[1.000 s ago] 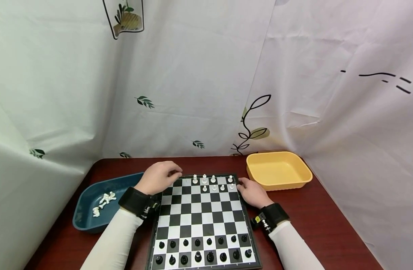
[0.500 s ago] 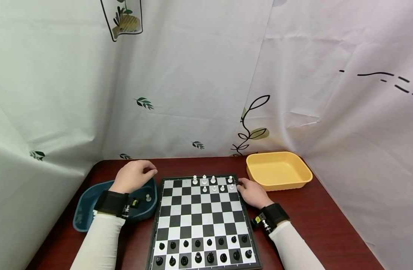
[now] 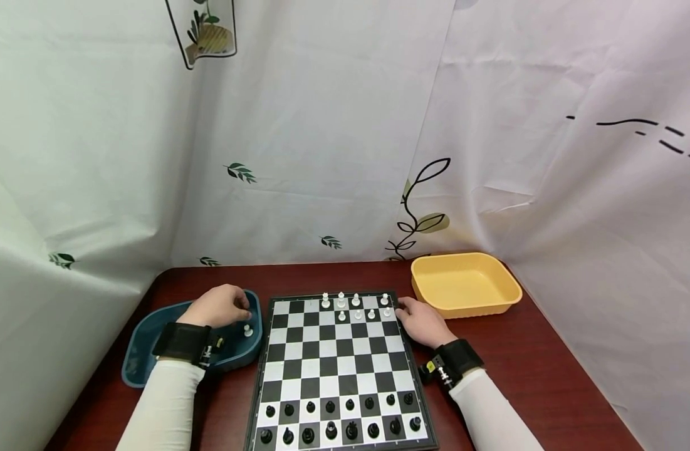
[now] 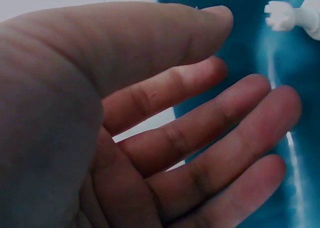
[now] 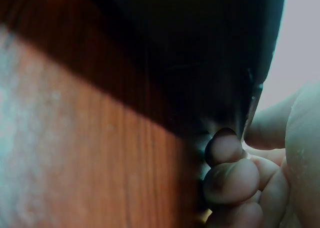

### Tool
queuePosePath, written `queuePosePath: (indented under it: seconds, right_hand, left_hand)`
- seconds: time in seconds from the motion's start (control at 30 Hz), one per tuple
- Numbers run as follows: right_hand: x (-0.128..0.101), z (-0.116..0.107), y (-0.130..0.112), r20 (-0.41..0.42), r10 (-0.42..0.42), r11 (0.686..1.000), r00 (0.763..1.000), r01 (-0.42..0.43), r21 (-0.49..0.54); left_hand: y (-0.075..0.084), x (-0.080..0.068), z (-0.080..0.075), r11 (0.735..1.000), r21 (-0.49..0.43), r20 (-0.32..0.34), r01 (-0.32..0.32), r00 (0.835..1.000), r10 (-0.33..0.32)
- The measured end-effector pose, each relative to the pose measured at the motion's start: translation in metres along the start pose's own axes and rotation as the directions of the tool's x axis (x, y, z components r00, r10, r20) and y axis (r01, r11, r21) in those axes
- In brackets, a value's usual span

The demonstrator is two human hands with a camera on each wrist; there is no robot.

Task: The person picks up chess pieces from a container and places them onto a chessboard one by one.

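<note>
On the counter lay the board, a bin at nine o'clock; the right grip pinched the board at two o'clock; the left grip, loosely spread, empty, hung over the bin, a piece at four o'clock

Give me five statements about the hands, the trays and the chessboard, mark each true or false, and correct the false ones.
1. The left hand is over the blue tray. True.

2. The left hand is pinching something. False: in the left wrist view its fingers hold nothing, and the white chess piece is apart from them.

3. The right hand holds the chessboard by its right-hand edge. True.

4. The yellow tray stands to the left of the chessboard. False: in the head view it stands to the right, beyond the right hand.

5. The black pieces are at the end of the chessboard nearest the person. True.
</note>
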State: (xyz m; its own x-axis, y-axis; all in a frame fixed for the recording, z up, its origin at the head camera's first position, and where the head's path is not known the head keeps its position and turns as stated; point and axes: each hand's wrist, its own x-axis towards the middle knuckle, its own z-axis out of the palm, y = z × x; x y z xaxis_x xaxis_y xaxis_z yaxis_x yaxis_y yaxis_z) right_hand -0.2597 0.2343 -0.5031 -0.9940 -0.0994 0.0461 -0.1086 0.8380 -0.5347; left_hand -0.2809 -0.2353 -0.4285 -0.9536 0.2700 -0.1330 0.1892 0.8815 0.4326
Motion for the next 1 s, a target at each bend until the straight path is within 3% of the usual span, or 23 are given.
queuePosePath:
  seconds: [0.3,0.6,0.83,1.0]
  right_hand:
    - [-0.002,-0.002,-0.003,-0.021,-0.034,0.999,0.999,0.034,-0.002]
    - [-0.001,-0.001,-0.001,-0.004,-0.009,1.000,1.000,0.009,0.010]
    - [-0.001,0.000,0.002,-0.024,-0.052,0.999,0.998,0.052,0.006]
    - [-0.002,-0.001,-0.001,-0.012,-0.024,0.999,1.000,0.025,0.027]
  left_hand:
    - [0.005,0.004,0.010,1.000,0.010,0.010,0.019,1.000,-0.019]
    - [0.004,0.002,0.014,1.000,0.002,0.029,0.031,0.999,-0.031]
    - [0.007,0.000,0.015,0.998,-0.019,0.052,0.065,0.997,-0.064]
    - [0.007,0.001,0.016,0.998,-0.009,0.066,0.058,0.996,-0.057]
